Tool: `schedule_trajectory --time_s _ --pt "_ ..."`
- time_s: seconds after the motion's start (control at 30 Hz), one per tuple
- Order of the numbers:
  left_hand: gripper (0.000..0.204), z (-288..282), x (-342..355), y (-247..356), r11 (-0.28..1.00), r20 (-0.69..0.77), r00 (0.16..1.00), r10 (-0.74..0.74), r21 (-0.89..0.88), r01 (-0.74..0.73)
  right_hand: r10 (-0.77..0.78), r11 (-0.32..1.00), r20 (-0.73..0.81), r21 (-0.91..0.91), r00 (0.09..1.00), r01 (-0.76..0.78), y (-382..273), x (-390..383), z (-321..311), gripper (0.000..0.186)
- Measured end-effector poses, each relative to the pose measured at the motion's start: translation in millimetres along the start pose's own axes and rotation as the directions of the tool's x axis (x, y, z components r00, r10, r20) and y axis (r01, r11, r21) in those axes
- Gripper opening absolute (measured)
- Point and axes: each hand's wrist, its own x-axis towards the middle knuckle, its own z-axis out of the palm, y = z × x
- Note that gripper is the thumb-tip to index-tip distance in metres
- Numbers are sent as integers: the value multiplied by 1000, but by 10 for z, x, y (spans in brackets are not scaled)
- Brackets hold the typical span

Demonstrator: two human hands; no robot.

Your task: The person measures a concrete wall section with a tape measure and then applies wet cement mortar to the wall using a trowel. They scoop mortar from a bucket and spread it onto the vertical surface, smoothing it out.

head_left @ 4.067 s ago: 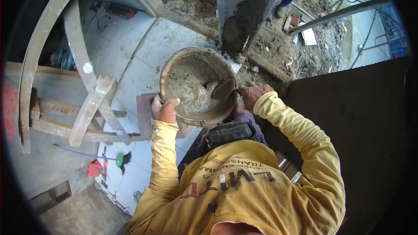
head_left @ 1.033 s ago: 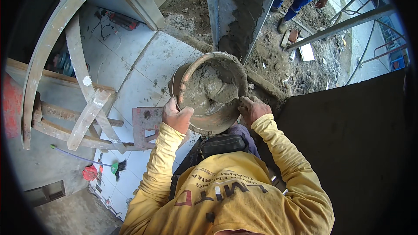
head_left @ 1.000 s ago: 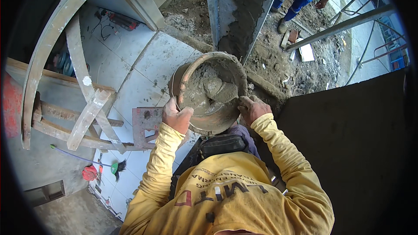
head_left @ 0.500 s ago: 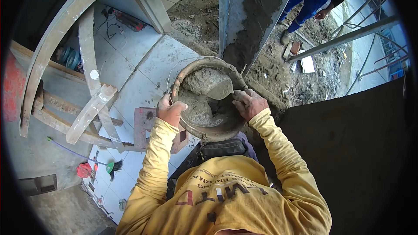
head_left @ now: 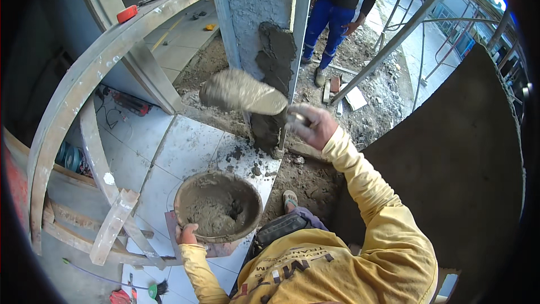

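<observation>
My right hand (head_left: 313,126) is closed round the handle of a trowel (head_left: 271,102), raised in front of the column. A thick lump of wet mortar (head_left: 229,89) rides on its blade, smeared by motion. Lower left, my left hand (head_left: 187,233) grips the rim of a round bucket (head_left: 254,226) holding more grey mortar (head_left: 211,214) with a dark hollow in it. Behind the trowel stands a column (head_left: 247,17), its rough grey face between two straight upright edge strips. Dark fresh mortar (head_left: 275,50) covers part of that face.
A curved wooden frame (head_left: 62,118) stands at the left with a red tape roll (head_left: 127,13) on it. A person (head_left: 337,17) in blue trousers stands beyond the column. A metal pole (head_left: 402,31) slants at the right, above a large dark panel (head_left: 450,169). Mortar splashes dot the white tiles (head_left: 188,143).
My right hand has lifted the loaded trowel out of the bucket toward the column. The bucket, in my left hand, now appears lower and further left. My view has tilted up.
</observation>
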Motion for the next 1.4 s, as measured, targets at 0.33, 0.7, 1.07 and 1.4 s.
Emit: schedule_trajectory --time_s 0.33,0.7,1.07,1.4 --pt "42 -1117 339 -297 990 -193 974 121 92 -105 293 827 -118 529 949 -190 224 786 -572 36" --pt "39 -1646 392 -547 999 -400 916 41 44 -26 341 747 -103 634 935 -202 372 570 -823 35" --pt "39 -1631 467 -499 988 -280 954 105 135 -69 303 922 -495 367 815 -120 83 143 -161 32" --pt "36 -1587 339 -462 989 -259 961 99 136 -65 114 944 -473 -224 874 -244 -236 1003 -62 43"
